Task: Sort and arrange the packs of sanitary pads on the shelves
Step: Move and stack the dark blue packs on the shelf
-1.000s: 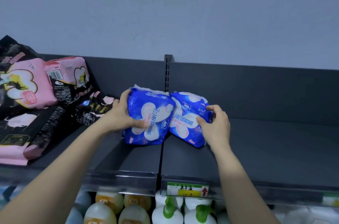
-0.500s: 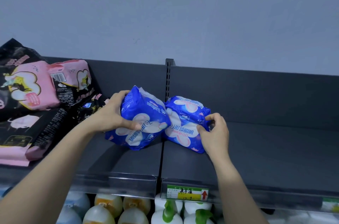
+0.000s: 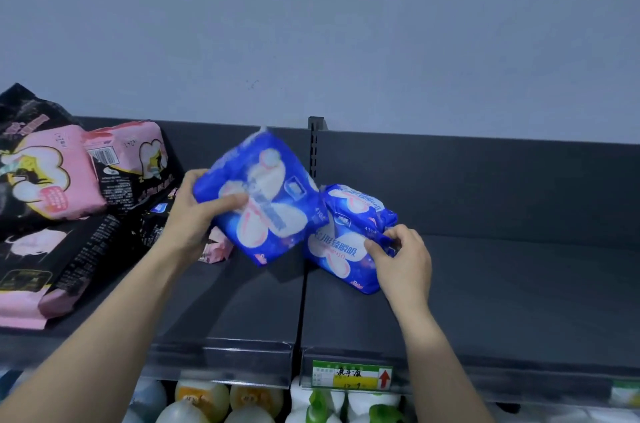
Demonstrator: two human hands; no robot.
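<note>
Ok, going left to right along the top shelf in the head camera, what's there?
pink and black packs → left hand → tilted blue pack → shelf upright → second blue pack → right hand → bare shelf

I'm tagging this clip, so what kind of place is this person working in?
Most likely a shop aisle. A dark metal shelf carries a price label on its front rail, packaged sanitary pads such as the blue pack and pink-and-black packs lie on it, and rows of bottles fill the shelf below.
</note>
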